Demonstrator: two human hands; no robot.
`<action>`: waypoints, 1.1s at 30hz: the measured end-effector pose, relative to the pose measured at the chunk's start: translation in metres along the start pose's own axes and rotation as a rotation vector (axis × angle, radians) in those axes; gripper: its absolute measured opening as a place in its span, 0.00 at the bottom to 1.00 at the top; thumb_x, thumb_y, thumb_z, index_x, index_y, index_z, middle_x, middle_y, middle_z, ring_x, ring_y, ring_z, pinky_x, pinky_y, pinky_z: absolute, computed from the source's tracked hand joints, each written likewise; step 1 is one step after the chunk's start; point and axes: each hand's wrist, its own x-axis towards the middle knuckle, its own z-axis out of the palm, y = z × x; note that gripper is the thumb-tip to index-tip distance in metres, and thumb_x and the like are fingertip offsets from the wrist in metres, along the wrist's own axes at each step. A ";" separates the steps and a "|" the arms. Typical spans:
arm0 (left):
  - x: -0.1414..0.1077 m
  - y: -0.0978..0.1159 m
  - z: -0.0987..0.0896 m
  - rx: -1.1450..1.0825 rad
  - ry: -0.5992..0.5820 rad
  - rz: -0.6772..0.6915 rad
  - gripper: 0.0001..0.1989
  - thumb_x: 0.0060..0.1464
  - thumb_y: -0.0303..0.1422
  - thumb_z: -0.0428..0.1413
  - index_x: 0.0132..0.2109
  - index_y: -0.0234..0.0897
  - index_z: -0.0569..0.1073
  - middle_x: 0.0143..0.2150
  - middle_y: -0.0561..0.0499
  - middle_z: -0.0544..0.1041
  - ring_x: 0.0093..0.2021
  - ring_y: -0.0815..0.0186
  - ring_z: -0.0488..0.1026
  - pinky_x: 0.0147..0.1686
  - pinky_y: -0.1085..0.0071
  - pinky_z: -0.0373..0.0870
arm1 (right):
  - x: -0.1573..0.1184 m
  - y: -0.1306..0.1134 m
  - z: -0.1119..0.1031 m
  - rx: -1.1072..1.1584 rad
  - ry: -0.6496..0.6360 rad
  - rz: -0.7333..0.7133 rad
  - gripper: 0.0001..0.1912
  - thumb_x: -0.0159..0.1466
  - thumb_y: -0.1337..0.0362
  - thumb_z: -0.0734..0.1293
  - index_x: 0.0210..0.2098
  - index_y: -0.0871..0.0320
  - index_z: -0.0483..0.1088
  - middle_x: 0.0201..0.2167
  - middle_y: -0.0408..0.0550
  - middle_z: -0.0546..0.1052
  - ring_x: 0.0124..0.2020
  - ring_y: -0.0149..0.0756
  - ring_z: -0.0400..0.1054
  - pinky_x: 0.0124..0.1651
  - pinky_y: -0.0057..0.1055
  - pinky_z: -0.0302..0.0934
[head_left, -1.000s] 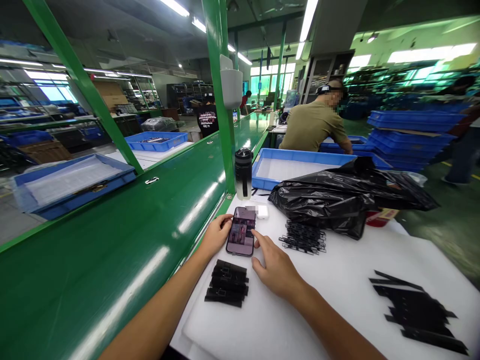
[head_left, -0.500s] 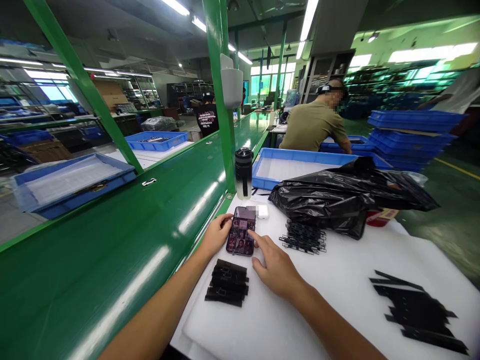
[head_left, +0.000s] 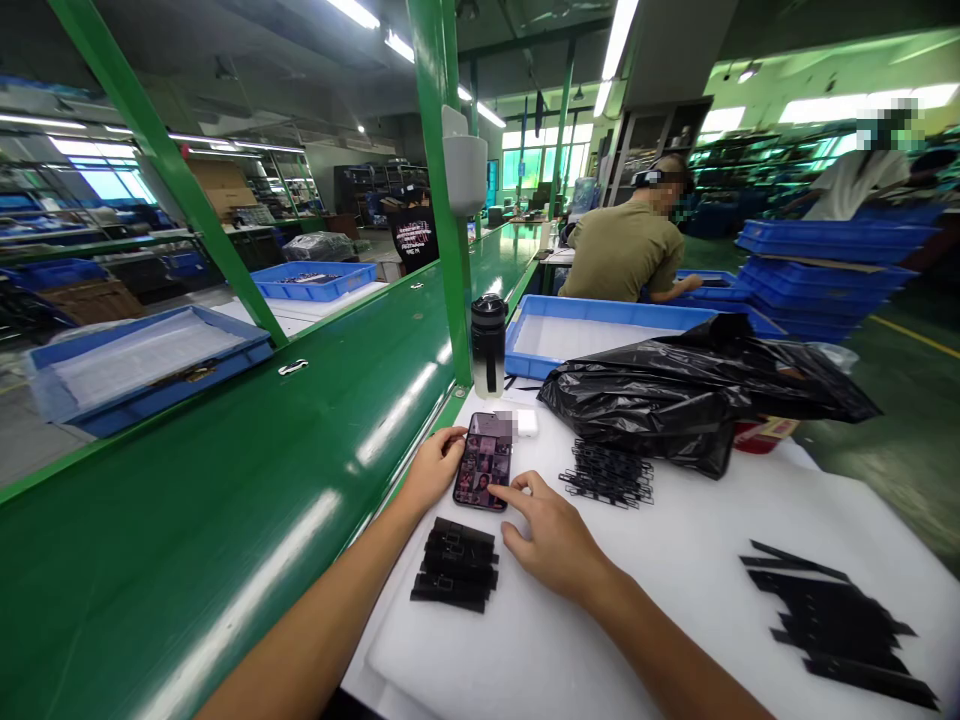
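Observation:
A dark smartphone (head_left: 482, 463) with a grid of pictures on its lit screen lies on the white table covering (head_left: 637, 610). My left hand (head_left: 435, 466) rests against the phone's left edge, fingers at its upper side. My right hand (head_left: 551, 530) has its index finger stretched over the lower part of the screen and its thumb apart; it holds nothing. Just below the phone is a stack of flat black strips (head_left: 454, 565). A small white case (head_left: 528, 424) sits by the phone's upper right corner.
Behind the phone stands a dark bottle (head_left: 488, 345) beside a green post. A blue tray (head_left: 607, 325), a black plastic bag (head_left: 652, 390), black looped parts (head_left: 609, 473) and more black strips (head_left: 840, 620) lie rightward. A green conveyor (head_left: 285, 480) runs left. People are farther back.
My right index finger has moved down and slightly left over the screen, where the pictures have shifted. The seated person's arm has moved, and another person shows more clearly at far right.

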 end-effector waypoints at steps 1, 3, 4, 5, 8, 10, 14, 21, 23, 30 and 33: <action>0.000 0.000 0.000 0.000 0.001 -0.001 0.16 0.61 0.35 0.52 0.51 0.34 0.76 0.51 0.43 0.79 0.51 0.57 0.76 0.55 0.60 0.70 | 0.000 0.000 0.000 -0.003 0.005 0.000 0.29 0.63 0.63 0.62 0.64 0.48 0.63 0.51 0.47 0.70 0.43 0.36 0.70 0.47 0.34 0.65; 0.000 0.001 0.000 -0.001 -0.002 -0.001 0.16 0.61 0.35 0.52 0.51 0.34 0.76 0.51 0.43 0.79 0.51 0.57 0.76 0.55 0.60 0.70 | 0.000 -0.001 0.000 0.000 0.026 0.010 0.31 0.64 0.63 0.62 0.67 0.50 0.58 0.51 0.48 0.70 0.46 0.38 0.69 0.49 0.35 0.65; 0.000 0.001 0.000 -0.001 -0.004 -0.002 0.15 0.61 0.35 0.52 0.51 0.35 0.76 0.51 0.43 0.79 0.51 0.57 0.76 0.55 0.60 0.70 | 0.000 -0.001 -0.001 0.006 0.036 0.017 0.32 0.64 0.63 0.61 0.67 0.51 0.58 0.51 0.48 0.71 0.47 0.39 0.69 0.50 0.35 0.65; 0.000 0.001 0.000 -0.002 -0.006 -0.003 0.15 0.61 0.35 0.51 0.50 0.35 0.76 0.51 0.43 0.79 0.51 0.57 0.76 0.55 0.61 0.70 | 0.000 -0.001 -0.001 0.013 0.042 0.021 0.31 0.64 0.63 0.61 0.67 0.52 0.58 0.51 0.48 0.71 0.48 0.39 0.69 0.51 0.35 0.64; 0.000 0.001 0.000 -0.005 -0.010 -0.009 0.16 0.61 0.35 0.51 0.51 0.34 0.76 0.51 0.43 0.79 0.50 0.57 0.76 0.53 0.61 0.71 | 0.001 0.000 -0.001 0.023 0.045 0.032 0.28 0.65 0.63 0.60 0.65 0.52 0.60 0.51 0.48 0.71 0.46 0.38 0.70 0.48 0.35 0.65; 0.000 0.002 0.000 -0.007 -0.009 -0.015 0.16 0.61 0.36 0.51 0.51 0.34 0.76 0.50 0.42 0.79 0.49 0.57 0.77 0.52 0.61 0.72 | 0.001 0.000 -0.002 0.026 0.046 0.037 0.27 0.65 0.63 0.60 0.63 0.51 0.61 0.51 0.48 0.72 0.43 0.37 0.71 0.45 0.35 0.65; 0.000 0.001 0.000 -0.007 -0.009 -0.017 0.16 0.61 0.36 0.52 0.51 0.34 0.76 0.50 0.43 0.80 0.49 0.57 0.77 0.51 0.62 0.72 | 0.002 0.000 -0.001 0.031 0.046 0.041 0.25 0.65 0.63 0.60 0.62 0.50 0.62 0.49 0.47 0.72 0.39 0.36 0.71 0.41 0.35 0.65; 0.001 0.000 0.000 -0.009 -0.013 -0.018 0.15 0.61 0.35 0.51 0.51 0.34 0.76 0.50 0.43 0.79 0.49 0.58 0.76 0.52 0.62 0.71 | 0.002 0.001 -0.001 0.033 0.053 0.049 0.26 0.65 0.63 0.60 0.63 0.50 0.61 0.49 0.47 0.72 0.37 0.35 0.70 0.40 0.35 0.64; 0.001 0.000 0.000 -0.010 -0.015 -0.020 0.15 0.61 0.35 0.51 0.51 0.34 0.76 0.50 0.43 0.79 0.49 0.58 0.76 0.52 0.62 0.71 | 0.001 0.001 0.000 0.031 0.053 0.047 0.27 0.65 0.64 0.60 0.64 0.50 0.60 0.49 0.47 0.72 0.36 0.34 0.70 0.40 0.35 0.64; 0.000 0.004 -0.001 -0.013 -0.021 -0.027 0.15 0.62 0.35 0.51 0.51 0.33 0.76 0.51 0.43 0.79 0.50 0.57 0.76 0.52 0.62 0.71 | 0.001 0.002 0.002 0.040 0.086 0.040 0.31 0.64 0.64 0.60 0.66 0.49 0.56 0.48 0.46 0.73 0.35 0.34 0.69 0.40 0.35 0.64; 0.000 0.004 -0.002 -0.016 -0.024 -0.028 0.15 0.62 0.34 0.51 0.51 0.34 0.76 0.51 0.43 0.79 0.50 0.57 0.76 0.52 0.62 0.71 | 0.002 0.003 0.003 0.041 0.085 0.042 0.30 0.64 0.64 0.61 0.66 0.49 0.56 0.49 0.46 0.73 0.35 0.34 0.69 0.40 0.35 0.64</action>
